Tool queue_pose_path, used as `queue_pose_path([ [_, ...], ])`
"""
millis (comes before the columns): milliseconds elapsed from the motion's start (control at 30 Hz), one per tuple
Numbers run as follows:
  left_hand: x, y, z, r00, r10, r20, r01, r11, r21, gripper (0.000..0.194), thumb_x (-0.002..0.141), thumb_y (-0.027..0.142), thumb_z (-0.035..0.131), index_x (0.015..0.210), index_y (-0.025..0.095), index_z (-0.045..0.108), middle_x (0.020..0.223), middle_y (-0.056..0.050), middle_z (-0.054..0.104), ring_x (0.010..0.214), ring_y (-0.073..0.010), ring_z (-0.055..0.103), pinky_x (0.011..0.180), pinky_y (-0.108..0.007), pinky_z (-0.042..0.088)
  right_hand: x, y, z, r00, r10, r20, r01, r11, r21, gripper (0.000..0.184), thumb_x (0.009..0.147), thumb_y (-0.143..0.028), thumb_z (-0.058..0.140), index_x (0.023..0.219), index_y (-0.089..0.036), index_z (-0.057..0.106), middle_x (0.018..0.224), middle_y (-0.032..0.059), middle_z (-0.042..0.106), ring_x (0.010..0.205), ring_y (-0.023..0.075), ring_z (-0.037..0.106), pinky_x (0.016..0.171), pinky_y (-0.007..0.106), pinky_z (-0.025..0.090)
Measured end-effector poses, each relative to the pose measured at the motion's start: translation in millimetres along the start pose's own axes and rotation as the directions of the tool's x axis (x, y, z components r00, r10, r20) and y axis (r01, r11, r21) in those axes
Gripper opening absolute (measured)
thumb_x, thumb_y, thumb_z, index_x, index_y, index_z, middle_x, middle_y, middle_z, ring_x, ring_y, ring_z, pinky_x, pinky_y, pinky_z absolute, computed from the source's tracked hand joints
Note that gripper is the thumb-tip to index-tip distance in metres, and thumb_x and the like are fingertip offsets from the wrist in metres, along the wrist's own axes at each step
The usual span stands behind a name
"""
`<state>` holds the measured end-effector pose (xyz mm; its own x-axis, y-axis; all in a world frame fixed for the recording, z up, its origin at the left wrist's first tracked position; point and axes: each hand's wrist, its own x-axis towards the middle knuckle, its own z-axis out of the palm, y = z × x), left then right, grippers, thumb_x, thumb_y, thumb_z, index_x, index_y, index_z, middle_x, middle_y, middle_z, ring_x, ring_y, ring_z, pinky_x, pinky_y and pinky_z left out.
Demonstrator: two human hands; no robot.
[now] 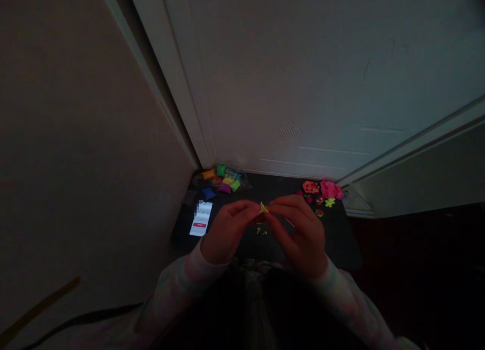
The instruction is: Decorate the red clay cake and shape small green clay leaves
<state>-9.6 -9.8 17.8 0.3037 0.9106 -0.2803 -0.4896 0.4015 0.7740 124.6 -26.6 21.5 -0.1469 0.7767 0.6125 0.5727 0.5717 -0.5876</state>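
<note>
Pinching is applied to the yellow piece (262, 208) above the table (337, 241) by the fingertips of the left hand (227, 231) and right hand (305, 234); presumably light, soft and easily deformed, it is best gripped gently at its edges.

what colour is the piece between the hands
Yellow; the piece shows best in the head view.

I counted one phone (200, 218) and, to its right, two hands (299, 234), one yellow piece (262, 208), two tiny yellow scraps (258, 231).

Long pale sleeves (180, 284), blurred pink and teal colouring, bare left hand (224, 234), bare right hand (306, 236)
</note>
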Motion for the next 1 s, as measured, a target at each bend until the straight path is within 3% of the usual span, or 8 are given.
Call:
queue_pose_path([
  [300,0.5,-0.1,-6.9,1.0,0.024,0.013,-0.026,0.983,0.181,0.01,0.066,0.023,0.063,0.071,0.015,0.067,0.068,-0.001,0.063,0.067,-0.0106,0.055,0.071,-0.026,0.041,-0.8,1.6,1.2,1.0,0.004,0.009,-0.004,1.0,-0.001,0.025,0.071,-0.009,0.057,0.092,-0.021,0.056,0.085,0.0035,0.058,0.081,0.0155,0.053,0.069,0.033,0.046],
  [633,-0.2,2.0,-7.0,0.994,0.109,-0.003,-0.096,0.891,0.445,0.014,0.069,0.028,0.059,0.072,0.017,0.067,0.068,0.0,0.065,0.066,-0.0114,0.056,0.064,-0.023,0.043,-0.9,1.7,2.4,1.0,0.014,-0.006,-0.014,1.0,-0.005,0.023,0.071,-0.011,0.056,0.091,-0.022,0.056,0.084,0.0033,0.058,0.081,0.0155,0.054,0.069,0.033,0.046],
  [867,-1.8,2.1,-4.0,0.99,0.138,-0.036,-0.109,0.895,0.432,0.015,0.067,0.027,0.062,0.076,0.017,0.067,0.075,-0.001,0.067,0.071,-0.0125,0.058,0.068,-0.023,0.045,-1.1,3.3,5.9,0.997,0.023,-0.079,-0.025,0.999,-0.023,0.018,0.071,-0.011,0.057,0.086,-0.021,0.057,0.081,0.0027,0.058,0.077,0.0149,0.054,0.066,0.032,0.046],
  [1000,-3.5,4.4,-2.4,0.981,0.187,-0.046,-0.135,0.837,0.53,0.014,0.066,0.027,0.062,0.074,0.017,0.068,0.071,-0.001,0.066,0.066,-0.0125,0.056,0.063,-0.023,0.044,-1.1,3.6,6.6,0.995,0.018,-0.098,-0.022,0.999,-0.037,0.017,0.071,-0.012,0.057,0.085,-0.021,0.057,0.08,0.0024,0.059,0.077,0.0147,0.054,0.066,0.032,0.046],
])
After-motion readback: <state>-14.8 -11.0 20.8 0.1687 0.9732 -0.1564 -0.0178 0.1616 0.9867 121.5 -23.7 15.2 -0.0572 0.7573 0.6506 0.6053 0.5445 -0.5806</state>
